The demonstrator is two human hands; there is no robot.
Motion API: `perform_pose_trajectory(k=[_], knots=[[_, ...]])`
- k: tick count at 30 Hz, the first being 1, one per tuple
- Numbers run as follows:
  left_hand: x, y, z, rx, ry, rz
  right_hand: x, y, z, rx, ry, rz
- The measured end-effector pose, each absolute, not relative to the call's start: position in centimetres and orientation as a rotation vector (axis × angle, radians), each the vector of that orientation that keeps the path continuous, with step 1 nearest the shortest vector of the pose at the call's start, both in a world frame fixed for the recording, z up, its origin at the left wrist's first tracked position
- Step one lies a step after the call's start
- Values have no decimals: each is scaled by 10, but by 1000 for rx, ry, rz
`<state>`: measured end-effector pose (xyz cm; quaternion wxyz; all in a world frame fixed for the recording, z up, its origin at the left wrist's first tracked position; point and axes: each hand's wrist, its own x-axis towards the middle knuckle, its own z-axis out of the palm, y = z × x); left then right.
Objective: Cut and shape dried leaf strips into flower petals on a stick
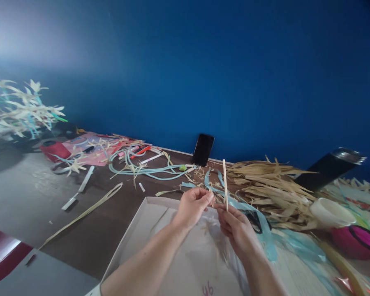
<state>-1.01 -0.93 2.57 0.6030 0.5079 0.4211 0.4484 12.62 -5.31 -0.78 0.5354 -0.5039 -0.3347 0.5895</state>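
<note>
My right hand (236, 226) is closed around the lower end of a thin pale stick (225, 181), which stands nearly upright above the fingers. Just to its left, my left hand (193, 205) pinches a small pale piece (212, 198), too small to name for sure. The fingertips of both hands almost meet. Below them lies a shallow white box lid (134, 228) with some dry scraps on its bottom. Light blue ribbon (267, 240) and black-handled scissors (254, 222) lie beside my right hand, partly covered.
Dried husk leaves (262, 185) are heaped at the right, near a black bottle (329, 166), a white cup (331, 211) and a pink pouch (357, 242). A phone (203, 150) leans on the blue wall. Coiled light blue cord (142, 170) and pale husk flowers (27, 105) are leftward.
</note>
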Motion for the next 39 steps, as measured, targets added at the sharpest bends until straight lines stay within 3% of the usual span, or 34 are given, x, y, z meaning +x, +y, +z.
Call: perform_pose_trajectory(k=[11, 21, 39], knots=[[-7, -13, 19, 1211, 871, 1008, 123, -54, 3, -1087, -680, 1453], [-7, -17, 23, 826, 597, 694, 127, -58, 9, -903, -671, 1583], [-14, -8, 18, 1290, 944, 673, 131, -52, -1, -1253, -703, 1153]])
